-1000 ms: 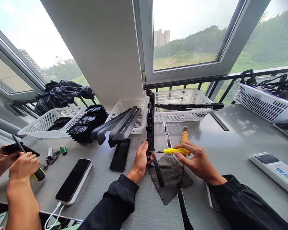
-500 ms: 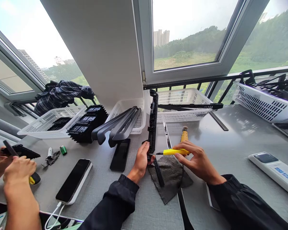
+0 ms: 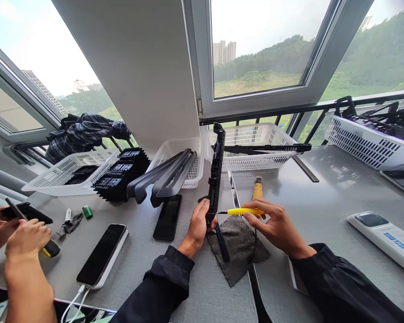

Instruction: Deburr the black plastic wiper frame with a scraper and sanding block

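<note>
baskets (image 3: 256, 134) behind cloth (image 3: 239, 246), phone (image 3: 103, 255) left, remote (image 3: 387, 237) right

There is a single view, from a camera worn on the person's head. It looks forward and down over the grey table (image 3: 323, 197), close enough that both black sleeves enter from the bottom edge and the left hand (image 3: 198, 224) and right hand (image 3: 276, 224) sit near the middle. It faces the windows (image 3: 259, 49) beyond the table's far edge. The wide lens bends the frame edges, and a co-worker's hands (image 3: 23, 235) show at the far left.
</note>
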Motion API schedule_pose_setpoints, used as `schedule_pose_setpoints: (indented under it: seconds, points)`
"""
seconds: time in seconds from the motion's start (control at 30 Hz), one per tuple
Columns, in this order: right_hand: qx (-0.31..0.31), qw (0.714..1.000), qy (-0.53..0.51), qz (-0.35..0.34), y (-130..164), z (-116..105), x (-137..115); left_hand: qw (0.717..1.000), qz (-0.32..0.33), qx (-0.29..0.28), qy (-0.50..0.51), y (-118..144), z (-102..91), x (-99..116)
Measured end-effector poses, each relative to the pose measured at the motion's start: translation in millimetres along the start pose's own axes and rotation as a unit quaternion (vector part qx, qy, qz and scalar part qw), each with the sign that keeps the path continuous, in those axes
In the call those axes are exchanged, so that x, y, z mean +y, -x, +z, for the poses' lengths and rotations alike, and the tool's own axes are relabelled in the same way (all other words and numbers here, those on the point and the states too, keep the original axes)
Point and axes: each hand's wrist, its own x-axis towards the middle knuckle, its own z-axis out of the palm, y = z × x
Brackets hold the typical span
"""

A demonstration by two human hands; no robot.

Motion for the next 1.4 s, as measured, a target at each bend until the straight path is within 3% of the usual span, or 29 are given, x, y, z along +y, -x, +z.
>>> schedule_pose_setpoints:
  seconds: [0.23, 0.43, 0.67, 1.13, 1.4]
  points:
    - [0.046, 0.999, 0.012, 0.002, 0.2, -1.4, 1.0, 1.0, 0.002, -0.006, -0.003, 1.0, 0.8, 1.3]
    - [0.017, 1.0, 0.013, -0.006, 0.0, -0.5, 0.1, 1.0, 0.001, -0.002, 0.006, 1.5, 0.7, 1.9]
    - [0.047, 0.999, 0.015, 0.005, -0.8, -0.6, 0.4, 1.0, 0.001, -0.01, 0.015, 2.2, 1.8, 2.7]
    - [-0.113, 0.993, -0.017, -0.012, 2.2, 1.9, -9.6, 0.997, -0.013, 0.052, 0.047, 3.7, 3.4, 6.1]
    - [-0.12, 0.992, -0.026, -0.02, 3.1, 3.1, -11.1, 0.995, -0.003, 0.079, 0.064, 3.3, 3.8, 5.9]
